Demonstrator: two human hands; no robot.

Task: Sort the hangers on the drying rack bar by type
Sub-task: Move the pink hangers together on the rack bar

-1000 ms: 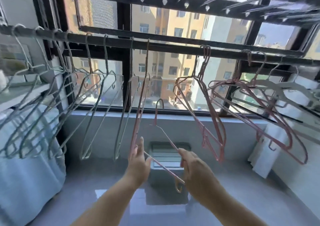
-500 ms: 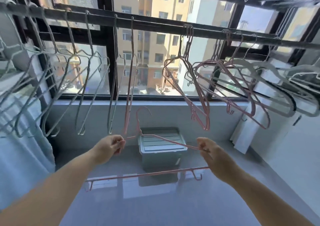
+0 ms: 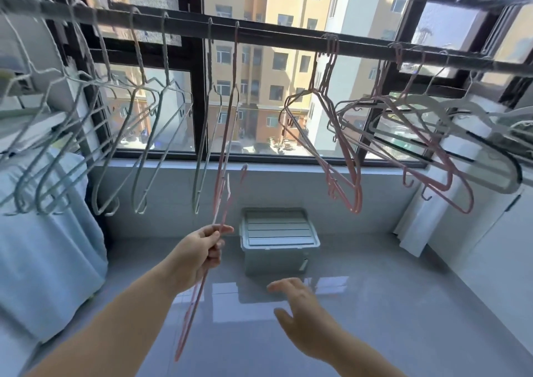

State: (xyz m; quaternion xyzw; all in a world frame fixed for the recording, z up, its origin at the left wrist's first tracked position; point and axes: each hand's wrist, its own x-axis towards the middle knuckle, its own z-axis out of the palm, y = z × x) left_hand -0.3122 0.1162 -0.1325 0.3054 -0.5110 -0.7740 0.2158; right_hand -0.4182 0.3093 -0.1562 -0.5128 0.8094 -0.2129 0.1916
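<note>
The sorting is judged well advanced but not finished. On the drying rack bar (image 3: 274, 37) the grey wire hangers (image 3: 138, 134) are gathered towards the left, a cluster of pink hangers (image 3: 346, 163) is hung right of the middle, and white plastic hangers (image 3: 476, 108) are seen at the far right, crossing the pink ones. One stray pink hanger (image 3: 230, 117) is hung just beside the last grey one, so it is out of place. A loose pink hanger (image 3: 193, 307) is held below the bar, pinched between thumb and curled fingers of the left hand (image 3: 199, 252), with its hook pointed upward near the stray. The right hand (image 3: 300, 304) is spread with relaxed fingers and nothing is held in it. What seems left is for the held hanger and the stray to be joined to the pink cluster. A lidded grey box (image 3: 277, 232) is set on the floor (image 3: 389, 333) under the window and a pale blue cloth (image 3: 43, 246) is draped at the left; neither is in the way, though the crossing hangers on the right could snag
</note>
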